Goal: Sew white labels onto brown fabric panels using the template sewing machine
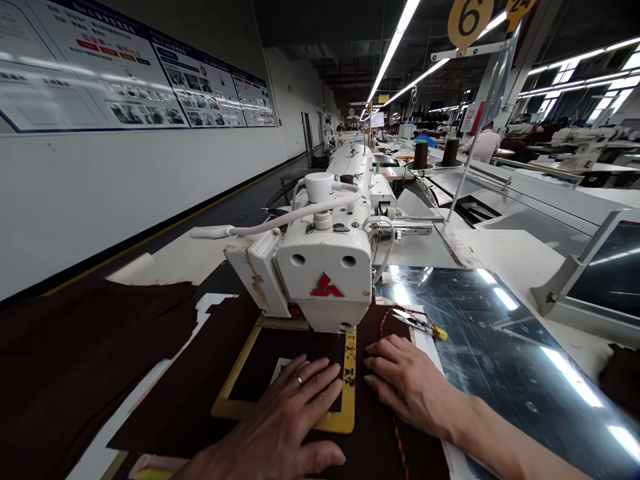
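Note:
A white sewing machine head (327, 280) with a red three-part emblem stands straight in front of me. Beneath it a yellow rectangular frame (337, 421) lies on dark brown fabric (185, 387), with handwriting along its right side. My left hand (290, 420), a ring on one finger, rests flat across the frame's opening, fingers stretched out. Partly under those fingers is a small white piece (279, 369). My right hand (405, 373) lies on the fabric just right of the frame, fingers extended. Past it are thread snips (415, 321) tied to an orange-and-black cord (399, 440).
More brown fabric (90, 333) spreads at the left over white sheet edges. A shiny metal tabletop (480, 340) extends right, toward a tilted screen (607, 273). Thread cones (421, 155) stand farther back. A person (485, 143) sits in the background. Wall boards (140, 73) hang left.

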Demonstrator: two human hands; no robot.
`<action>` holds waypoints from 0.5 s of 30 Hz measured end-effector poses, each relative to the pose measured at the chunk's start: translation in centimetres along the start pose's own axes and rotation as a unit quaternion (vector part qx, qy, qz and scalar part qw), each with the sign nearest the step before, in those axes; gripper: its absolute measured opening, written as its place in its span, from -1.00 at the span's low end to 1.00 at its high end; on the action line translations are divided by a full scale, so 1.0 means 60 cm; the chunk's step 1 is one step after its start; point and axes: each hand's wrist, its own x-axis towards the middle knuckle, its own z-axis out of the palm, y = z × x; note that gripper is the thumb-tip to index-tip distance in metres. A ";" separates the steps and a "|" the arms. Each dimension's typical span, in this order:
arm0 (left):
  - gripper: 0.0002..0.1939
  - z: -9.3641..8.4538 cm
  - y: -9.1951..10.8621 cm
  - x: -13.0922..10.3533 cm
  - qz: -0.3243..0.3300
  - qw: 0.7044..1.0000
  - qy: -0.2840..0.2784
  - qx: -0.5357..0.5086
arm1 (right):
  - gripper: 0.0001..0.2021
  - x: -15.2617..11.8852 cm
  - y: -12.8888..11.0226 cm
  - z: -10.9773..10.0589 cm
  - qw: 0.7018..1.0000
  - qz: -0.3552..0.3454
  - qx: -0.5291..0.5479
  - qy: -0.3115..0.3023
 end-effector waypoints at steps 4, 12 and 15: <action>-0.46 0.010 0.009 -0.019 0.017 0.999 0.036 0.010 | -0.78 -0.003 0.006 -0.001 1.000 -0.009 -0.002 -0.006; -0.52 0.003 -0.014 -0.031 0.033 0.999 0.004 -0.027 | -0.77 0.005 0.003 -0.007 0.999 -0.012 -0.022 -0.026; -0.54 -0.007 -0.022 -0.020 0.044 0.998 -0.003 -0.038 | -0.77 0.006 -0.011 -0.014 0.999 0.001 -0.035 -0.031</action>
